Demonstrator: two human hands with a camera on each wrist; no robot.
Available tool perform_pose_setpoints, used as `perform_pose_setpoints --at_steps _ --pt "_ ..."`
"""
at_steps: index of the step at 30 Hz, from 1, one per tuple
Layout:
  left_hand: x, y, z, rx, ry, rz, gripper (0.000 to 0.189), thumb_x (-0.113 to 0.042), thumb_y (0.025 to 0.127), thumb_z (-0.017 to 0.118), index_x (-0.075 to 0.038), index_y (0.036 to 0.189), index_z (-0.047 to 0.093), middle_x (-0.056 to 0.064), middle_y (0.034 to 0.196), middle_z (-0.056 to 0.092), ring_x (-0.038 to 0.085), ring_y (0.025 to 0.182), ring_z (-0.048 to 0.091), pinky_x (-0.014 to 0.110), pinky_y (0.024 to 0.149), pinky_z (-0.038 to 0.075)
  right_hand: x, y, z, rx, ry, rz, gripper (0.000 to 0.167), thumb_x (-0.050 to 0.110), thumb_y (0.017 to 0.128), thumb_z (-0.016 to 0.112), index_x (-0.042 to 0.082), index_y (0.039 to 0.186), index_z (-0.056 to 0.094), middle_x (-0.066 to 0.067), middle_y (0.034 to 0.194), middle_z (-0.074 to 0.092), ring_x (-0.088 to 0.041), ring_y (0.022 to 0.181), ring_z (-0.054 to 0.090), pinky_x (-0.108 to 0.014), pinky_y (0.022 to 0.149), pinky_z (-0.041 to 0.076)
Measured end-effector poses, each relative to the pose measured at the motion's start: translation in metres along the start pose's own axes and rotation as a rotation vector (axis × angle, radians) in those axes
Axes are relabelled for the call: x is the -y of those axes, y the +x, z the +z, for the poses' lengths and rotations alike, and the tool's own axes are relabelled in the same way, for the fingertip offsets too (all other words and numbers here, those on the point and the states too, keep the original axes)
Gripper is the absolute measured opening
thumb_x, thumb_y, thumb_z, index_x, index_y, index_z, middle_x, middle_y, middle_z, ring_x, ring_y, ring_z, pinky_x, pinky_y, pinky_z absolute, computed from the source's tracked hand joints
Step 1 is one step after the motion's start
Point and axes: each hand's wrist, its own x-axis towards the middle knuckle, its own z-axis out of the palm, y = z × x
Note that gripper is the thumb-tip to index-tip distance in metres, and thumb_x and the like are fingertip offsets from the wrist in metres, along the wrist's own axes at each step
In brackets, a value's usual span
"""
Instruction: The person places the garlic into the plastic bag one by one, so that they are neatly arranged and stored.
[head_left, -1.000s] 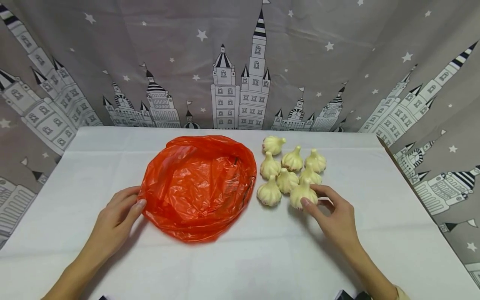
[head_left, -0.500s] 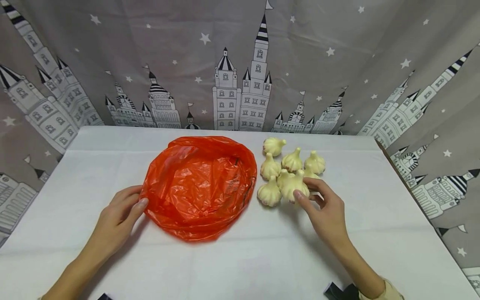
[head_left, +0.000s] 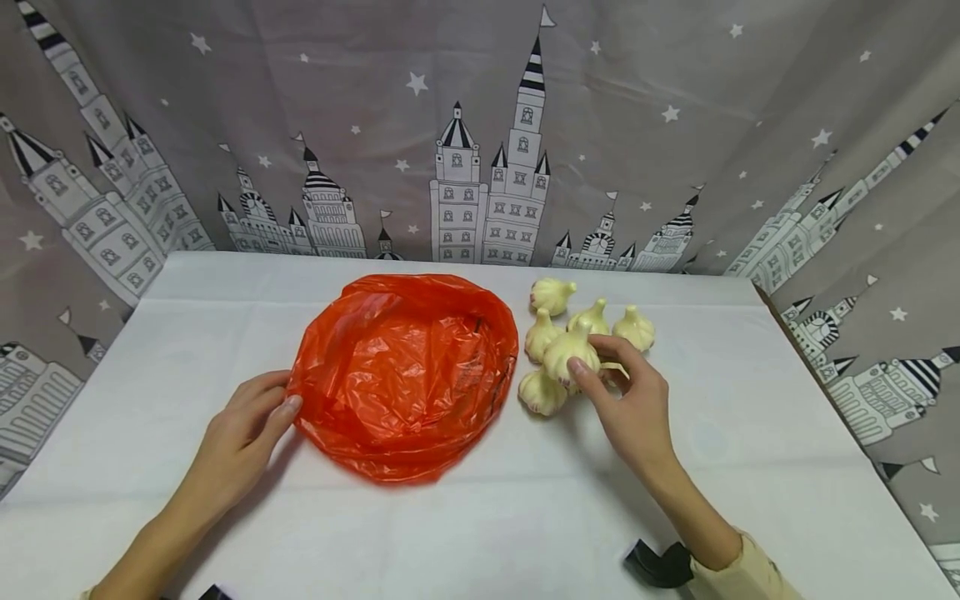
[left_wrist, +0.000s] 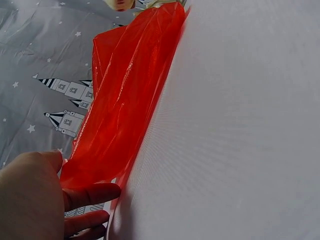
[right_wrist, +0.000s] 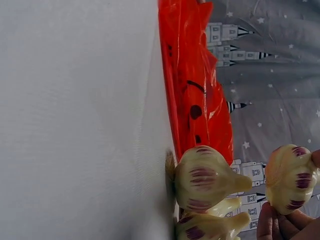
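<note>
An open red plastic bag [head_left: 405, 375] sits on the white table, its mouth facing up and its rim rolled out. My left hand [head_left: 243, 442] pinches the bag's left edge between thumb and fingers; the left wrist view shows the red film [left_wrist: 120, 105] between them. Above the cluster, my right hand [head_left: 630, 400] holds one garlic bulb [head_left: 570, 354] by thumb and fingers. The right wrist view has this held bulb [right_wrist: 290, 180] raised off the table, its purple streaks showing. Several more bulbs [head_left: 542, 393] lie right of the bag, some partly hidden behind the held one.
A white cloth [head_left: 450, 542] covers the table. Behind it hangs a grey curtain [head_left: 337, 50] printed with castles and stars. The table's right edge [head_left: 817, 379] is in view. A black wrist device [head_left: 660, 564] is by the right sleeve.
My right hand has lifted the garlic bulb from the front of the cluster and carried it left and up, toward the bag. My left hand stays at the bag's edge.
</note>
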Motion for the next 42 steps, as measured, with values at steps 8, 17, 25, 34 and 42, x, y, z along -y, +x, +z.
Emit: perform_pose_setpoints --at_steps 8,17,25,34,42 --pt "0.007 0.002 -0.003 0.015 0.002 -0.002 0.026 -0.019 0.106 0.062 -0.004 0.125 0.073 0.014 0.141 0.062 0.031 0.133 0.049 -0.004 0.106 0.021 0.013 0.006 0.021 -0.007 0.036 -0.048 0.034 0.014 0.095 0.080 0.007 0.127 0.071 -0.008 0.121 0.073 -0.014 0.104 0.067 -0.017 0.088 0.057" --pt "0.016 0.006 -0.006 0.007 -0.003 0.047 0.024 -0.017 0.105 0.063 -0.004 0.123 0.073 0.015 0.140 0.063 0.027 0.132 0.049 -0.004 0.107 0.022 0.034 0.020 0.055 0.014 0.025 -0.026 0.036 0.022 0.092 0.083 0.011 0.125 0.073 -0.005 0.102 0.071 -0.017 0.086 0.060 -0.019 0.069 0.050" --pt "0.023 0.007 -0.008 0.020 -0.012 0.042 0.026 -0.018 0.106 0.063 -0.003 0.125 0.073 0.016 0.141 0.062 0.034 0.133 0.050 -0.005 0.105 0.021 0.046 0.033 0.084 0.050 -0.020 -0.038 0.033 0.033 0.093 0.081 0.018 0.121 0.074 0.000 0.095 0.068 -0.016 0.082 0.058 -0.024 0.068 0.049" --pt "0.030 0.009 -0.011 0.034 -0.014 0.055 0.027 -0.019 0.106 0.062 -0.003 0.125 0.072 0.016 0.141 0.062 0.036 0.133 0.050 -0.004 0.105 0.021 0.053 0.038 0.106 0.050 -0.029 -0.054 0.034 0.036 0.093 0.080 0.018 0.121 0.074 0.000 0.095 0.070 -0.015 0.084 0.060 -0.029 0.071 0.052" --pt "0.039 0.009 -0.015 0.025 -0.020 0.083 0.024 -0.018 0.106 0.062 -0.003 0.122 0.073 0.016 0.140 0.063 0.034 0.132 0.050 -0.004 0.107 0.021 0.060 0.041 0.125 0.035 0.003 -0.017 0.035 0.041 0.093 0.080 0.020 0.120 0.073 -0.002 0.094 0.068 -0.016 0.083 0.059 -0.026 0.066 0.050"
